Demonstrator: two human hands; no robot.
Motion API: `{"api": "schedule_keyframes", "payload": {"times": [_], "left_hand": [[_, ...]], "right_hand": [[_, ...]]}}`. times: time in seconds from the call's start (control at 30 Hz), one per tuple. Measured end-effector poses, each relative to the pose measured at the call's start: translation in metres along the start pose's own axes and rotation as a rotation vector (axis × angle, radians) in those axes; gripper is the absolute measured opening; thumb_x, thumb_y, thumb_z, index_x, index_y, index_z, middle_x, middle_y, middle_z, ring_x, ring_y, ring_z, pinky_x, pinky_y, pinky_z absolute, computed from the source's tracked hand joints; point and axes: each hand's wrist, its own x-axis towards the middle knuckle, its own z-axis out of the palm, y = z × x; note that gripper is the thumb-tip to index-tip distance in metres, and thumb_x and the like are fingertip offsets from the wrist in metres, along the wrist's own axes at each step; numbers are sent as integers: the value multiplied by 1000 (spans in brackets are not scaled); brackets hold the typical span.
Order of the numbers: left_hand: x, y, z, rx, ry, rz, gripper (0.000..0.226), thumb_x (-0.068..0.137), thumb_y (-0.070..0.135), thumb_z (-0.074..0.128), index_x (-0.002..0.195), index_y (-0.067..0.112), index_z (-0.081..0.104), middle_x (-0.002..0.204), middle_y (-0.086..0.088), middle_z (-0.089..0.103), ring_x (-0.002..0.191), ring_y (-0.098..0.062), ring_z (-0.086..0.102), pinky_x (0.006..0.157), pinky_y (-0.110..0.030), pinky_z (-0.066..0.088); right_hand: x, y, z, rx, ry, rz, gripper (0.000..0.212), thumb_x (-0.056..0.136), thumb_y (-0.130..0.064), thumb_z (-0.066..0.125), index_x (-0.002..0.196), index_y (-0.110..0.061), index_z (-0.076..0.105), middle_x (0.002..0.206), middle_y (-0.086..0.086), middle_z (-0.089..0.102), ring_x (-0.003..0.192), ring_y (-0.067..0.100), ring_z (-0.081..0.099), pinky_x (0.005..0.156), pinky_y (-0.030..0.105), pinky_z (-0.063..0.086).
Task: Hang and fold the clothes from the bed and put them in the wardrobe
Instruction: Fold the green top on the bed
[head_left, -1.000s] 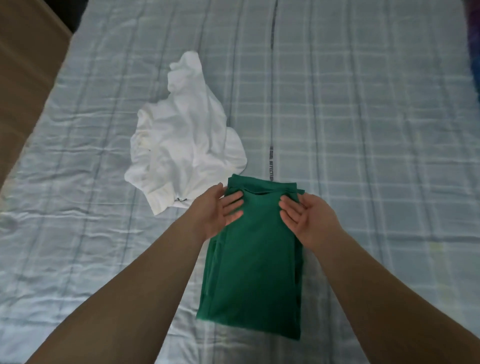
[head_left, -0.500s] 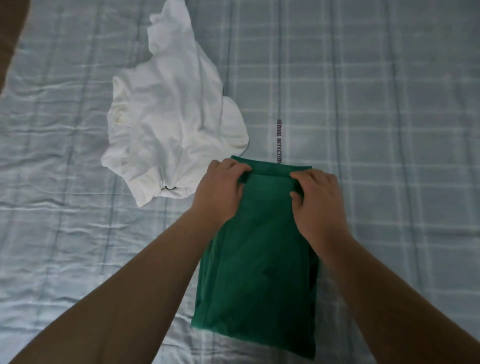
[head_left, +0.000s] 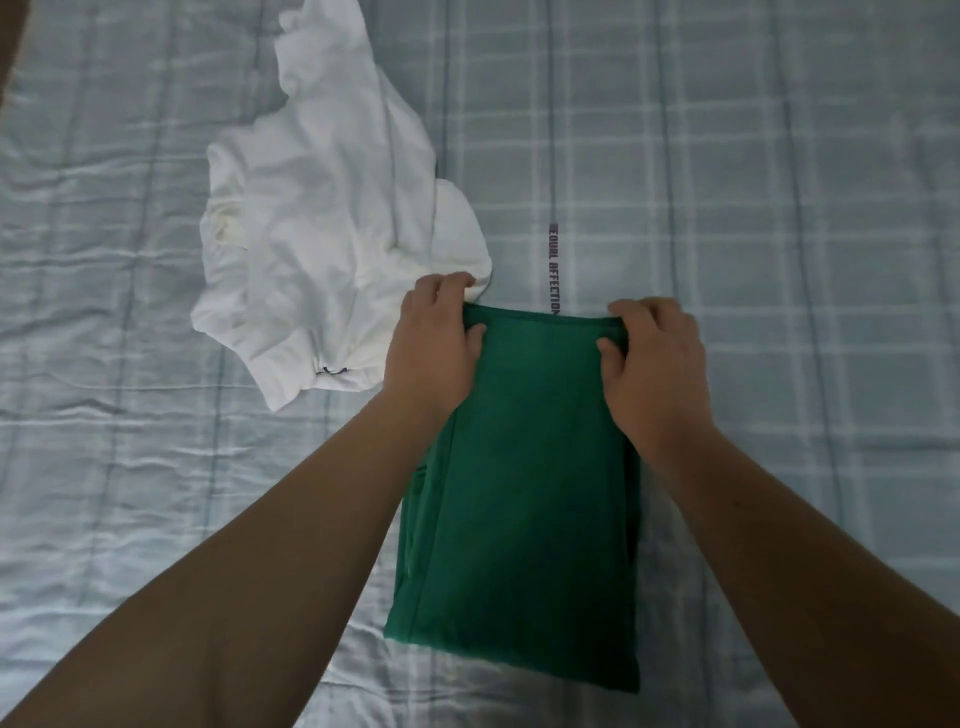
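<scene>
White garment (head_left: 322, 249) lies crumpled at ten o'clock of the green garment (head_left: 524, 493), close against the left hand (head_left: 436, 338), which pinches the green piece's far left corner. Green garment lies folded lengthwise on the bed sheet (head_left: 779, 208); right hand (head_left: 654, 358) pinches its far right corner. Risks: uneven pull skews the coming fold; loose left-edge layers splay; white fabric gets caught up.

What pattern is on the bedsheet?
The bedsheet is pale blue-grey, checked with lighter and darker lines; the head view shows it.
</scene>
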Motion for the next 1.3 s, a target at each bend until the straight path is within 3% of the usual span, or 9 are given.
{"api": "schedule_keyframes", "payload": {"times": [0.07,0.13,0.3,0.43,0.63,0.83,0.97,1.17,1.3], "left_hand": [[-23,5,-3,60,118,60,48,90,10,59,137,9,50,144,-15,44,128,-32,43,108,-43,38],[-61,10,-3,55,127,157,53,87,4,52,140,2,48,151,-19,39,139,-35,36,116,-44,31],[-173,-7,18,243,-139,263,63,93,21,36,153,3,29,163,-17,17,153,-31,6,122,-50,17],[-215,-24,40,353,-260,261,65,100,40,34,156,7,25,163,-14,22,153,-30,9,122,-49,15],[-219,-39,59,405,-260,276,68,101,48,33,158,16,20,164,-11,19,153,-30,11,122,-53,14],[-234,-38,50,389,-173,286,66,102,44,35,158,13,19,165,-11,17,153,-29,8,122,-54,10],[-267,-58,34,336,-196,522,64,102,39,44,155,8,29,163,-12,25,153,-29,14,123,-51,16],[-274,-103,30,468,-430,607,68,104,51,29,157,19,3,166,-2,6,154,-20,-2,125,-42,7],[-268,-100,26,432,-397,605,61,105,29,33,155,20,-1,163,0,0,152,-17,-4,124,-38,1]], "right_hand": [[-19,-13,-12,13,74,-23,44,94,-17,54,137,-10,49,143,13,43,132,31,38,111,44,34],[-53,-29,-22,-48,33,-118,50,95,-18,49,144,-9,41,155,13,32,145,30,24,120,43,22],[-160,-41,-2,-267,-266,-296,64,99,-29,37,156,-9,18,165,10,8,153,26,2,121,51,19],[-197,-19,19,-392,-343,-247,70,98,-43,33,156,-5,19,164,15,13,152,31,9,119,53,21],[-215,16,45,-444,-296,-249,70,99,-46,35,155,-7,22,163,14,19,151,30,15,121,52,16],[-231,4,37,-412,-200,-238,67,100,-41,33,156,-8,19,163,13,17,152,29,12,121,53,14],[-275,4,24,-386,-256,-412,66,97,-37,43,153,-6,28,161,13,25,151,28,17,121,50,18],[-286,29,27,-530,-406,-440,71,92,-36,49,154,-8,28,161,12,26,149,29,21,121,47,20],[-277,30,26,-536,-407,-416,72,90,-23,53,155,-8,24,162,10,22,150,26,20,121,42,21]]}}
